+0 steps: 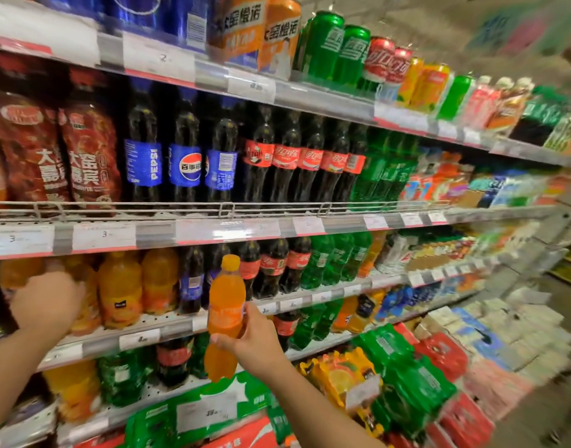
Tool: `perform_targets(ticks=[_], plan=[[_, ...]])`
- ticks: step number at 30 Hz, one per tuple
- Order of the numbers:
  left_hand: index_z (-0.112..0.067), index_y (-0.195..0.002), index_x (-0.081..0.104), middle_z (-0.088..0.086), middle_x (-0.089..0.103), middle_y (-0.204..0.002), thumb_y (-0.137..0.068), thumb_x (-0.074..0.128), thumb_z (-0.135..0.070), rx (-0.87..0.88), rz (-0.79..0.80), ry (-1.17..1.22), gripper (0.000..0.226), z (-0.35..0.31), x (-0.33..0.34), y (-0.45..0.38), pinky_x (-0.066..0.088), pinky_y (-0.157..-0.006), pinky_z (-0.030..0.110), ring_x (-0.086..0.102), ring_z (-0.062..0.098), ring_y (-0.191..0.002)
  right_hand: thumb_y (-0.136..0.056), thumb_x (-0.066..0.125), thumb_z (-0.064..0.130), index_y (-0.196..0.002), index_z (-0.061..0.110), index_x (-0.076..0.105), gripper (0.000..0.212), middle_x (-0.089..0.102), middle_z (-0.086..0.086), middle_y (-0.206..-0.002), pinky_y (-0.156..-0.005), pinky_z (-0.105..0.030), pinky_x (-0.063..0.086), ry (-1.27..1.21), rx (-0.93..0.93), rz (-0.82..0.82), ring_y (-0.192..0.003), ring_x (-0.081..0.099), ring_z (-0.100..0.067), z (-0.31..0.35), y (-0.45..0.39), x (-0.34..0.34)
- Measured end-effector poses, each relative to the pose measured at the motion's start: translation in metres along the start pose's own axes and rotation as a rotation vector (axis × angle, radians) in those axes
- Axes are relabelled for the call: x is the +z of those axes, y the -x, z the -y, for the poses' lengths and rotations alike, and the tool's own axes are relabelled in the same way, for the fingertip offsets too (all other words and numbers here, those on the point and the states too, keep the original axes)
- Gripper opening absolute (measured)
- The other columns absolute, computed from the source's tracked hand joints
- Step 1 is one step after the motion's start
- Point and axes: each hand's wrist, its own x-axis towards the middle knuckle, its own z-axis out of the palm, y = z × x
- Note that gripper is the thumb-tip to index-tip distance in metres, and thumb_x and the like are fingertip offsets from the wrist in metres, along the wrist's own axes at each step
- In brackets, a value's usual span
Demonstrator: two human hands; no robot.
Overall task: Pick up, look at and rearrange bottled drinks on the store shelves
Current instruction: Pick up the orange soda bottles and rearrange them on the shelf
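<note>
My right hand (256, 339) grips a small orange soda bottle (225, 313) with an orange cap, held upright in front of the shelves. My left hand (46, 303) reaches onto the third shelf and wraps around an orange juice bottle (84, 295) standing at the left of a row of similar orange bottles (121, 287). Part of that bottle is hidden behind my fingers. Dark cola bottles with blue labels (190, 279) stand just right of the orange row.
Above, a shelf with a wire rail (226, 210) holds tall Pepsi, Coca-Cola and green soda bottles. Cans line the top shelf. Shrink-wrapped green, red and yellow drink packs (403, 367) are stacked low at the right. Price tags run along each shelf edge.
</note>
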Motion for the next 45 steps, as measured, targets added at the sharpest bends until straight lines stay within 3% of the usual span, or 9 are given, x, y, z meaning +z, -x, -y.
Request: perform_targets(ticks=[6,9,11,12,14,16,23,29,45], plan=[[0.002,-0.095,0.045,0.029,0.057,-0.069,-0.096,0.047,-0.026,-0.076,0.025,0.095,0.029,0.046,0.080,-0.054,0.047,-0.058,0.040,0.060,0.046,-0.063,-0.075,0.080,0.057,-0.122,0.031,0.054,0.059,0.070,0.010,-0.119,-0.097,-0.044,0.057,0.021,-0.035,-0.032,-0.109,0.067,-0.013,0.001,0.005,-0.010],[0.012,-0.097,0.044,0.037,0.052,-0.069,-0.079,0.001,-0.083,0.069,0.025,0.282,0.106,0.051,0.094,-0.072,0.049,-0.073,0.053,0.059,0.046,-0.070,-0.075,0.080,0.057,-0.123,0.031,0.054,0.060,0.070,0.010,-0.119,-0.097,-0.043,0.057,0.014,-0.036,-0.036,-0.109,0.067,-0.014,0.000,0.008,-0.014],[0.019,-0.141,0.026,0.041,0.050,-0.070,-0.059,-0.004,-0.099,0.035,0.020,0.434,0.147,0.045,0.095,-0.070,0.048,-0.079,0.057,0.060,0.037,-0.074,-0.076,0.081,0.056,-0.124,0.032,0.054,0.060,0.069,0.010,-0.120,-0.098,-0.043,0.056,0.010,-0.038,-0.036,-0.110,0.067,-0.013,-0.001,0.010,-0.016],[-0.015,-0.153,0.026,0.042,0.051,-0.073,-0.072,0.013,-0.092,0.002,0.054,0.391,0.113,0.048,0.094,-0.066,0.049,-0.077,0.057,0.061,0.039,-0.075,-0.076,0.081,0.056,-0.124,0.033,0.054,0.060,0.069,0.011,-0.120,-0.098,-0.043,0.056,0.009,-0.040,-0.036,-0.110,0.067,-0.013,-0.002,0.011,-0.016],[-0.006,-0.124,0.044,0.036,0.055,-0.077,-0.095,0.049,-0.043,-0.127,0.032,0.324,0.047,0.048,0.087,-0.054,0.050,-0.067,0.051,0.062,0.048,-0.073,-0.077,0.081,0.055,-0.125,0.033,0.054,0.060,0.069,0.011,-0.121,-0.099,-0.042,0.056,0.010,-0.039,-0.031,-0.111,0.066,-0.012,-0.004,0.013,-0.017],[0.005,-0.115,0.040,0.037,0.058,-0.083,-0.098,0.053,-0.014,-0.150,0.080,0.261,0.029,0.029,0.051,-0.030,0.050,-0.065,0.051,0.061,0.053,-0.074,-0.076,0.081,0.055,-0.127,0.034,0.054,0.061,0.069,0.012,-0.122,-0.099,-0.041,0.055,0.010,-0.039,-0.025,-0.112,0.066,-0.012,-0.006,0.015,-0.018],[0.002,-0.101,0.051,0.024,0.057,-0.067,-0.092,0.065,-0.014,-0.060,-0.032,0.114,0.023,-0.009,-0.020,0.018,0.053,-0.058,0.044,0.060,0.043,-0.062,-0.076,0.082,0.056,-0.125,0.034,0.055,0.060,0.070,0.013,-0.118,-0.098,-0.041,0.056,-0.002,-0.041,-0.014,-0.108,0.068,-0.010,-0.013,0.019,-0.021],[0.000,-0.130,0.046,0.023,0.065,-0.085,-0.095,0.061,-0.017,-0.005,0.004,-0.021,0.042,-0.018,-0.037,0.025,0.045,-0.059,0.040,0.066,0.046,-0.081,-0.078,0.082,0.057,-0.121,0.034,0.054,0.055,0.070,0.013,-0.114,-0.094,-0.040,0.058,0.013,-0.054,-0.028,-0.103,0.068,-0.007,-0.020,0.018,-0.024],[-0.008,-0.155,0.022,0.017,0.069,-0.085,-0.091,0.053,-0.005,0.182,0.063,0.095,0.071,0.006,-0.040,0.019,0.054,-0.061,0.043,0.068,0.040,-0.078,-0.083,0.083,0.047,-0.121,0.038,0.054,0.048,0.069,0.013,-0.116,-0.087,-0.032,0.056,-0.005,-0.061,-0.047,-0.101,0.067,-0.006,-0.005,0.027,0.001]])
